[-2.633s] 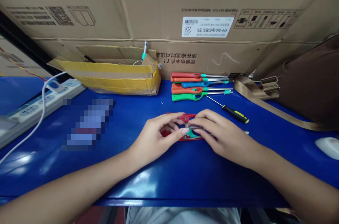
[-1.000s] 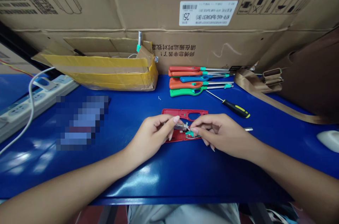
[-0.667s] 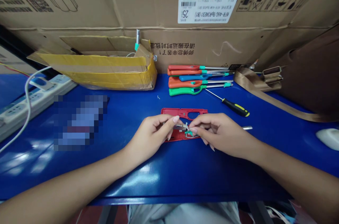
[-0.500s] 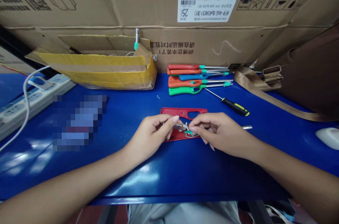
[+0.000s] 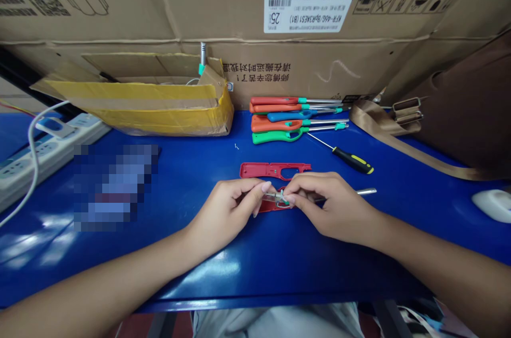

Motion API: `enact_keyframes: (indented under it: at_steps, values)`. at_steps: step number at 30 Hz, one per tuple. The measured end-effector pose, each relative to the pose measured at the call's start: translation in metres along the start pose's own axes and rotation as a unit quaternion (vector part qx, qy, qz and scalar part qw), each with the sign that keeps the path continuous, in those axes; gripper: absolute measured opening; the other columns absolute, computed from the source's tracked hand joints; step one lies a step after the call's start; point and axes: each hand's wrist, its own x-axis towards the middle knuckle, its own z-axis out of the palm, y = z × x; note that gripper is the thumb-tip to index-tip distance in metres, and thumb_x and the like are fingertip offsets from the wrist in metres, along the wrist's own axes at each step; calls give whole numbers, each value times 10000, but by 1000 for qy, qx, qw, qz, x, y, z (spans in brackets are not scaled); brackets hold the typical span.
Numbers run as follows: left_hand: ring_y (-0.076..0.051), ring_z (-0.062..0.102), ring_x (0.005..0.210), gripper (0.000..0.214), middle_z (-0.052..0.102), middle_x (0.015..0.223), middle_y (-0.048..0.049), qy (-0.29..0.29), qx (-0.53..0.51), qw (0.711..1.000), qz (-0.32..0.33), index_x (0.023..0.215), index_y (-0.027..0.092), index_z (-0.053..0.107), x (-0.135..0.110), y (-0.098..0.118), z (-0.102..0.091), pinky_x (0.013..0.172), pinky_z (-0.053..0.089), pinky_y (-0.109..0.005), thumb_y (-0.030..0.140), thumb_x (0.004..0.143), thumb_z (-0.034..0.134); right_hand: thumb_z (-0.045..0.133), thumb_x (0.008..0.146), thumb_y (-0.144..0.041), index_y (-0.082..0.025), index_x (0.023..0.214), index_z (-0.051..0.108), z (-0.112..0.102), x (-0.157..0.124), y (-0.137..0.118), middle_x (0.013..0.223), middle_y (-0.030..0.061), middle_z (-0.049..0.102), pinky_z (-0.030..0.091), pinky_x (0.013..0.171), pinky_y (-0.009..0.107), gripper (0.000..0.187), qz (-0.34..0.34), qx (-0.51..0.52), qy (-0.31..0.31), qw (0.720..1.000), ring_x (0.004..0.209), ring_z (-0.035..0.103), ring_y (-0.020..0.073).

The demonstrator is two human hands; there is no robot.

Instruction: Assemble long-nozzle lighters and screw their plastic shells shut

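My left hand (image 5: 229, 207) pinches a small clear lighter fuel tank (image 5: 272, 196) between thumb and fingers. At the tank's right end, my right hand (image 5: 331, 202) is closed with thumb and forefinger on a small whitish fitting (image 5: 282, 197). Partly hidden beneath both hands lies one red lighter shell half (image 5: 266, 206), with a thin wire and a bit of green by it. The other red shell half (image 5: 259, 170) rests just behind, its inside facing up. A silver lighter tube (image 5: 366, 191) sticks out beyond my right hand.
Several long-necked lighters (image 5: 279, 123) lie at the back beside a screwdriver (image 5: 353, 159). A yellow-taped carton (image 5: 159, 114) stands back left, near a power strip (image 5: 51, 141) and a blurred-out flat object (image 5: 120, 183). A brown bag (image 5: 467, 114) and white object (image 5: 493, 205) are right.
My right fingers have come closer around the tank's end, and the green piece there is now more covered. The whole view has shifted slightly.
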Motion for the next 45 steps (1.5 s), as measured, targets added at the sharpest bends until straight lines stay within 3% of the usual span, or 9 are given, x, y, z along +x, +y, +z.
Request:
enact_keyframes:
  at_steps: [6,12,18,30,33,35,39,41,45]
  values:
    - [-95,492,573,398,532,591,40,14,33,999,27,741,158,679,-1,0,1,587,377,-207,359,1035,501,586,929,-193,-178,810,704,-1,1,-1,657,-13,629,392,520,214,169,5,2,-2,1000,545,499,88]
    - [-110,478,566,368,526,585,33,60,15,998,15,822,159,720,-2,2,1,569,379,-214,386,1022,512,611,924,-272,-182,891,749,-4,4,-3,690,11,652,389,494,225,168,40,36,15,998,551,490,101]
    - [-104,470,575,410,521,591,33,42,6,999,6,735,156,662,0,1,1,573,376,-211,396,1028,505,610,919,-227,-182,875,752,-3,3,-3,712,15,673,409,513,223,155,12,31,31,999,563,502,100]
    - [-94,522,564,364,564,600,38,7,50,996,67,840,160,739,-2,1,-1,587,406,-206,324,1049,489,592,918,-173,-174,833,737,-4,1,-7,688,1,668,413,529,223,168,-11,4,-6,1000,567,532,95]
    - [-96,581,588,311,637,642,28,12,79,992,97,909,166,760,-3,2,-2,613,444,-200,278,1046,505,585,924,-177,-179,853,733,-5,1,-7,694,-4,660,411,523,227,164,-7,5,-16,1000,557,522,94]
    - [-112,660,693,238,736,789,-4,25,116,984,132,986,163,755,-2,3,-6,685,486,-201,247,1032,537,572,935,-179,-184,900,723,-6,0,-7,717,-5,652,423,536,235,155,-8,-13,-17,1000,557,512,97]
    - [-157,707,897,186,773,1066,-62,45,210,956,200,1123,150,712,2,4,-17,806,517,-243,240,1000,604,582,968,-257,-197,1164,670,-8,0,-4,1058,72,673,510,820,342,223,-54,-148,-22,987,908,629,193]
    - [-162,698,870,147,778,998,-44,27,241,941,234,1060,157,723,6,4,-23,805,512,-265,229,993,614,610,975,-338,-220,1270,629,-8,0,0,1191,94,633,494,919,419,319,-72,-212,-59,973,1069,609,253]
    - [-165,677,785,136,769,885,-26,-21,274,926,260,977,167,739,10,3,-30,772,490,-306,240,984,625,588,996,-360,-244,1260,644,-11,2,7,1174,87,618,506,896,423,294,-82,-251,-112,958,1061,612,261]
